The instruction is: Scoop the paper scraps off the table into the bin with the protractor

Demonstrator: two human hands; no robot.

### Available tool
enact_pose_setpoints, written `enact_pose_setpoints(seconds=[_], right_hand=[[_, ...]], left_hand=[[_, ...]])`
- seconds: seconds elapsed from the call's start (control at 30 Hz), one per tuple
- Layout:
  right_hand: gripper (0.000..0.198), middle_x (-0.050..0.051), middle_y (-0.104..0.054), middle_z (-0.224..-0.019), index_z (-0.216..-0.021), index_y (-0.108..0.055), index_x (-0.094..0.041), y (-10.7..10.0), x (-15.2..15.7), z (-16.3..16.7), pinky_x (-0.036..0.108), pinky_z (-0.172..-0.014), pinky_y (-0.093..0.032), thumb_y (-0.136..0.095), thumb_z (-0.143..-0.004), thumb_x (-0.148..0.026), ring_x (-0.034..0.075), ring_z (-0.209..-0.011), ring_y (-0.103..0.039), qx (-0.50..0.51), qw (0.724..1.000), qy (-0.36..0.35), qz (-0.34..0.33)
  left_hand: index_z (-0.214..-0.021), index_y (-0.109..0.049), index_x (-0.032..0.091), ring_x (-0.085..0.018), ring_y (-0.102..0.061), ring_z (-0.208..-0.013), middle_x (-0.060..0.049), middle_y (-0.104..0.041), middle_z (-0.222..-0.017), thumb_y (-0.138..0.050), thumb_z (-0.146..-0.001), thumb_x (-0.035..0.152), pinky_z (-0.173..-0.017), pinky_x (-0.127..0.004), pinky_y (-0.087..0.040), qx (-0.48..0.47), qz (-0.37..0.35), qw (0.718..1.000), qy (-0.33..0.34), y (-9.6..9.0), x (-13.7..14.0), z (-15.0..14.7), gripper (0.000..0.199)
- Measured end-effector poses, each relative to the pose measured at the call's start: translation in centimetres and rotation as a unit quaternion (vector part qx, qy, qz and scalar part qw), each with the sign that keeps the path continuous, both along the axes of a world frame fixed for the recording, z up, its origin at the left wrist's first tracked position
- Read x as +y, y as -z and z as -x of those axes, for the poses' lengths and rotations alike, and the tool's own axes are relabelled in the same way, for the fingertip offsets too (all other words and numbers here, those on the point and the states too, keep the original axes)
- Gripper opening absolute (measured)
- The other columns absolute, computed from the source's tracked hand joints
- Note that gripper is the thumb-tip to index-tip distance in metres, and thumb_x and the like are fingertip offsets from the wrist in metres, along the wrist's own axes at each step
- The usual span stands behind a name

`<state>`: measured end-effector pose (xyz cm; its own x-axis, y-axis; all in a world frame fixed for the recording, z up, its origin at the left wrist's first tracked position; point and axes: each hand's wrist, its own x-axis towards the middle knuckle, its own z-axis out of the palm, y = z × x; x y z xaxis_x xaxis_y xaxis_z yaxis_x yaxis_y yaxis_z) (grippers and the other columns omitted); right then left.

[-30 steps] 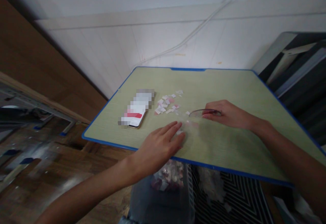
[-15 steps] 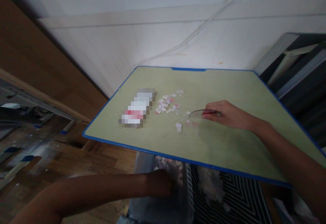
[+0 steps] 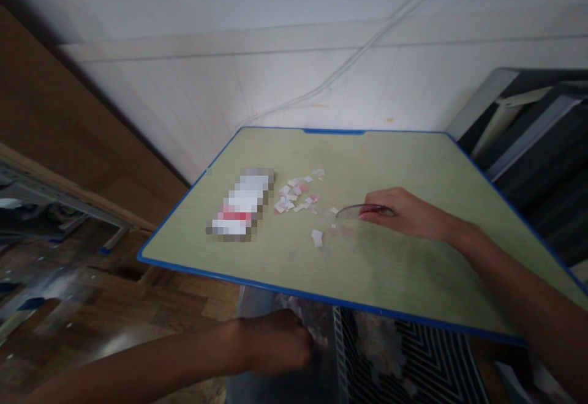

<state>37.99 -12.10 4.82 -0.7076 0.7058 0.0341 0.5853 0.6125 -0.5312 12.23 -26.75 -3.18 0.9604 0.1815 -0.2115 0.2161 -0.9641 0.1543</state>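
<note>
My right hand (image 3: 390, 211) is closed around thin, curved tweezers (image 3: 351, 208), just above the right side of the tabletop. Their tip points left toward small white and pink paper pieces (image 3: 294, 196) scattered in a loose group. One larger white piece (image 3: 316, 237) lies nearer the front, apart from the tip. Below the front edge, my left hand (image 3: 280, 343) is closed in a fist over a clear plastic bin (image 3: 294, 385). Whatever it may hold is hidden. A phone-like rectangle (image 3: 241, 205), blurred out by pixels, lies left of the paper pieces.
The pale green table (image 3: 404, 159) has a blue rim and stands against a white wall (image 3: 184, 98). A striped cloth (image 3: 441, 361) with whitish scraps on it lies below, right of the bin. Wooden furniture (image 3: 82, 104) stands at left, dark folded items (image 3: 542, 134) at right.
My left hand has come slightly up and to the left over the bin, still in a fist. The right hand keeps its grip on the tweezers at nearly the same spot. The view has shifted slightly.
</note>
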Motion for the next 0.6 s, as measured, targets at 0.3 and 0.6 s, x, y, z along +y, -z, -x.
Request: enact_pose_setpoints(seconds=[0.3, 0.6], right_hand=[[0.030, 0.003, -0.060, -0.063, -0.067, -0.057, -0.018, 0.4, 0.1, -0.2, 0.028, -0.055, -0.038, -0.050, -0.088, -0.038, 0.016, -0.058, -0.053, 0.015, 1.000, 0.015, 0.012], [0.030, 0.004, -0.060, -0.065, -0.068, -0.056, -0.019, 0.5, 0.3, -0.5, 0.028, -0.056, -0.039, -0.047, -0.090, -0.037, 0.016, -0.060, -0.055, 0.004, 1.000, 0.019, 0.006]], left_hand=[[-0.112, -0.056, 0.011, -0.016, -0.065, -0.080, -0.011, -0.066, -0.104, -0.033, -0.098, 0.016, -0.059, -0.026, -0.051, -0.250, -0.109, 0.946, -0.174, -8.0, 5.7, 0.7, 0.027], [-0.112, -0.061, 0.024, -0.020, -0.059, -0.097, -0.008, -0.060, -0.119, -0.036, -0.094, 0.022, -0.060, -0.027, -0.054, -0.152, -0.129, 0.977, 0.074, -6.6, 2.8, -0.8, 0.031]])
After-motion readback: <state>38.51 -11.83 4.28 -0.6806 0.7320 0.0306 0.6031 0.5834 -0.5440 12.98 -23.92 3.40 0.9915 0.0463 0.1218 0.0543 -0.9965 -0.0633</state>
